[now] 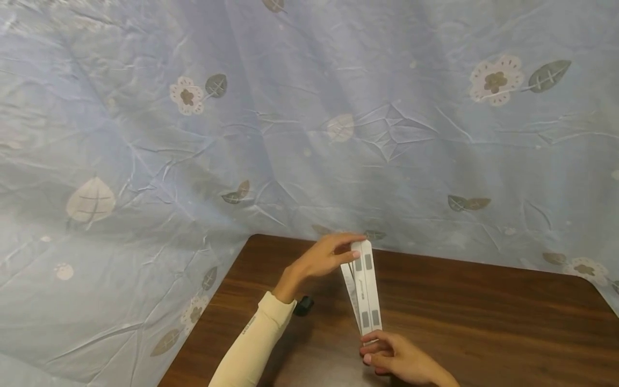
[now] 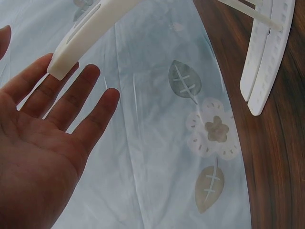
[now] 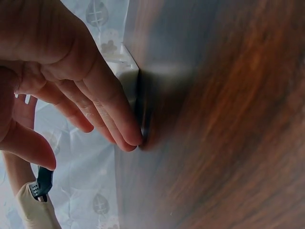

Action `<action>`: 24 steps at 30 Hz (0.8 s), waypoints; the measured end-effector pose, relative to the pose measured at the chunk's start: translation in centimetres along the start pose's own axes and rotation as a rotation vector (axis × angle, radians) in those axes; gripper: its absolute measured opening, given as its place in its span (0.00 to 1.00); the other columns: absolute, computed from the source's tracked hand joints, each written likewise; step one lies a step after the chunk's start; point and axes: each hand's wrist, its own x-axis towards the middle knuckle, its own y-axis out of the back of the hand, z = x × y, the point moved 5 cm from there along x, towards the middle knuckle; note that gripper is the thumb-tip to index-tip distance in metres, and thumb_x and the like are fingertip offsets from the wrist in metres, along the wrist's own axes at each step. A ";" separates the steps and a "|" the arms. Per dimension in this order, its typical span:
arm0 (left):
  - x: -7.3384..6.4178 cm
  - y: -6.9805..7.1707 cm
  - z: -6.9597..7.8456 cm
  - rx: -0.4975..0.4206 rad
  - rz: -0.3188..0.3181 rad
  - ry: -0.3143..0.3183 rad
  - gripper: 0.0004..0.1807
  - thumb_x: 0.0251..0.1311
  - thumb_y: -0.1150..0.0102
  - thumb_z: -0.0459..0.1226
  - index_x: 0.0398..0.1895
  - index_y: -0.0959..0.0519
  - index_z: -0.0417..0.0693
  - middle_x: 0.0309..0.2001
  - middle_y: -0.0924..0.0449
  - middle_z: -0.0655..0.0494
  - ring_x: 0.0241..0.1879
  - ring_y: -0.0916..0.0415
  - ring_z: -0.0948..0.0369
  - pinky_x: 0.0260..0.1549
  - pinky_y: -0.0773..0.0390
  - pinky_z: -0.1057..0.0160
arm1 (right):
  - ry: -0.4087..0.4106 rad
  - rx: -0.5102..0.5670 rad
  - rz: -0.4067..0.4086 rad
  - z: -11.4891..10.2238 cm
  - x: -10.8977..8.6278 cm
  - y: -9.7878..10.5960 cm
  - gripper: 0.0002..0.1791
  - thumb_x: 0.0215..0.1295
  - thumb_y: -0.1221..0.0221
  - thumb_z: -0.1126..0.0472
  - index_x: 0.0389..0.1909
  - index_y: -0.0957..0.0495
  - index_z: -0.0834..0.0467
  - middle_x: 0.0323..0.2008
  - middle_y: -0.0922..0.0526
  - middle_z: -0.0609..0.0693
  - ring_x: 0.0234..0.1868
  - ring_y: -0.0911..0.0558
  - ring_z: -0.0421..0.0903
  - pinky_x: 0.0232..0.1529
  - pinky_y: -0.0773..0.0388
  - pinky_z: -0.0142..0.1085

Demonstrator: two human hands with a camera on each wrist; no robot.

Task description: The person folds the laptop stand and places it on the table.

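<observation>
A white folding stand (image 1: 369,293), probably one for a laptop, is standing slanted over the brown wooden tabletop (image 1: 483,317), closer to its left edge than to its right; whether its lower end is touching the wood I cannot tell. Its narrow arms are lying near each other, the front one carrying four grey patches (image 1: 369,262) and, between them, a small grey print that is looking too blurred for reading. The left hand (image 1: 324,258) is touching the upper end with fingers rather straight, not clenching it; in the left wrist view one white end is lying across the fingertips. The right hand (image 1: 396,355) is placing itself at the lower end, low above the tabletop, its fingers loose and its thumb well apart from them; firm contact I cannot confirm. Along the cream sleeve (image 1: 251,336) dark lettering is running, too small to read. Beyond the far edge, a pale blue cloth (image 1: 300,80) is hanging, showing flowers and leaves.
</observation>
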 end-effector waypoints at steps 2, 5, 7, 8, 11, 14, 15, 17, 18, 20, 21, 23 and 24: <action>-0.2 0.2 0.0 0.001 0.003 0.006 0.28 0.78 0.41 0.43 0.77 0.26 0.45 0.75 0.24 0.46 0.74 0.25 0.48 0.75 0.26 0.47 | 0.003 -0.001 -0.003 0.0 0.0 0.0 0.25 0.82 0.41 0.60 0.68 0.31 0.73 0.64 0.21 0.77 0.64 0.17 0.67 0.55 0.10 0.51; -0.5 0.3 0.0 0.004 0.002 0.011 0.28 0.78 0.41 0.43 0.77 0.26 0.45 0.75 0.24 0.47 0.75 0.27 0.49 0.77 0.28 0.48 | -0.003 -0.001 -0.007 0.1 -0.1 0.1 0.25 0.82 0.41 0.60 0.68 0.31 0.74 0.64 0.21 0.77 0.64 0.18 0.69 0.55 0.10 0.50; -0.7 0.4 0.0 -0.003 0.003 0.015 0.28 0.78 0.41 0.42 0.77 0.26 0.46 0.75 0.24 0.47 0.76 0.27 0.49 0.77 0.29 0.48 | -0.007 0.005 -0.008 0.1 -0.1 0.1 0.26 0.82 0.41 0.61 0.69 0.32 0.74 0.64 0.22 0.78 0.65 0.18 0.70 0.55 0.10 0.50; -0.8 0.4 0.0 -0.007 0.002 0.016 0.28 0.78 0.41 0.42 0.77 0.26 0.46 0.75 0.24 0.47 0.76 0.28 0.49 0.78 0.29 0.48 | -0.009 0.008 -0.008 0.1 -0.2 0.1 0.26 0.82 0.41 0.61 0.69 0.32 0.75 0.64 0.22 0.78 0.65 0.18 0.70 0.55 0.10 0.49; -1.0 0.4 0.0 -0.016 -0.002 0.021 0.28 0.78 0.41 0.42 0.77 0.26 0.46 0.75 0.24 0.47 0.77 0.28 0.50 0.78 0.30 0.48 | -0.001 0.010 -0.010 0.0 -0.3 0.1 0.26 0.81 0.41 0.61 0.68 0.32 0.75 0.64 0.22 0.78 0.64 0.18 0.70 0.55 0.10 0.48; -1.2 0.5 0.0 -0.019 -0.002 0.017 0.28 0.79 0.42 0.43 0.77 0.27 0.46 0.75 0.24 0.47 0.76 0.28 0.50 0.78 0.30 0.48 | 0.004 0.000 -0.007 -0.1 -0.4 0.2 0.27 0.81 0.40 0.61 0.68 0.31 0.76 0.63 0.21 0.78 0.63 0.16 0.66 0.55 0.10 0.45; -1.3 0.6 -0.1 -0.017 0.001 0.015 0.28 0.79 0.42 0.43 0.77 0.27 0.46 0.75 0.24 0.47 0.76 0.28 0.50 0.78 0.30 0.48 | 0.008 -0.008 -0.007 -0.1 -0.4 0.2 0.27 0.81 0.40 0.60 0.68 0.31 0.76 0.63 0.21 0.78 0.62 0.15 0.63 0.54 0.10 0.44; -1.5 0.7 -0.1 -0.020 0.009 0.011 0.28 0.79 0.42 0.44 0.77 0.27 0.45 0.75 0.24 0.47 0.76 0.28 0.49 0.78 0.29 0.47 | 0.016 -0.023 -0.003 -0.2 -0.5 0.4 0.27 0.80 0.39 0.60 0.68 0.31 0.76 0.63 0.20 0.77 0.61 0.13 0.56 0.54 0.10 0.42; -1.6 0.8 -0.1 -0.022 0.014 0.008 0.28 0.79 0.42 0.44 0.77 0.27 0.45 0.75 0.24 0.46 0.76 0.28 0.49 0.78 0.29 0.47 | 0.022 -0.034 0.000 -0.2 -0.5 0.5 0.27 0.80 0.39 0.60 0.68 0.31 0.76 0.62 0.20 0.77 0.60 0.13 0.52 0.54 0.10 0.41; -1.8 0.9 -0.2 -0.026 0.023 0.005 0.28 0.79 0.42 0.45 0.77 0.27 0.45 0.76 0.24 0.46 0.76 0.28 0.49 0.77 0.29 0.47 | 0.037 -0.057 0.002 -0.3 -0.6 0.6 0.28 0.80 0.38 0.60 0.68 0.31 0.76 0.62 0.20 0.77 0.58 0.13 0.46 0.53 0.10 0.39; -2.0 1.0 -0.2 -0.026 0.027 0.001 0.29 0.79 0.42 0.46 0.77 0.27 0.45 0.76 0.25 0.46 0.76 0.28 0.48 0.78 0.29 0.46 | 0.041 -0.072 0.007 -0.3 -0.7 0.7 0.28 0.79 0.38 0.60 0.68 0.31 0.76 0.62 0.20 0.76 0.58 0.13 0.43 0.53 0.10 0.38; -2.3 1.1 -0.3 -0.024 0.028 0.000 0.29 0.80 0.43 0.47 0.78 0.27 0.46 0.76 0.25 0.46 0.77 0.29 0.48 0.78 0.30 0.46 | 0.046 -0.108 0.015 -0.4 -0.9 0.8 0.28 0.79 0.38 0.59 0.68 0.30 0.75 0.62 0.19 0.75 0.58 0.12 0.45 0.53 0.11 0.36; -2.4 1.1 -0.3 -0.023 0.025 -0.003 0.29 0.80 0.43 0.48 0.78 0.27 0.45 0.77 0.26 0.46 0.77 0.29 0.48 0.79 0.31 0.46 | 0.046 -0.125 0.018 -0.3 -0.9 0.9 0.28 0.79 0.37 0.59 0.68 0.30 0.75 0.62 0.18 0.75 0.58 0.12 0.47 0.53 0.11 0.35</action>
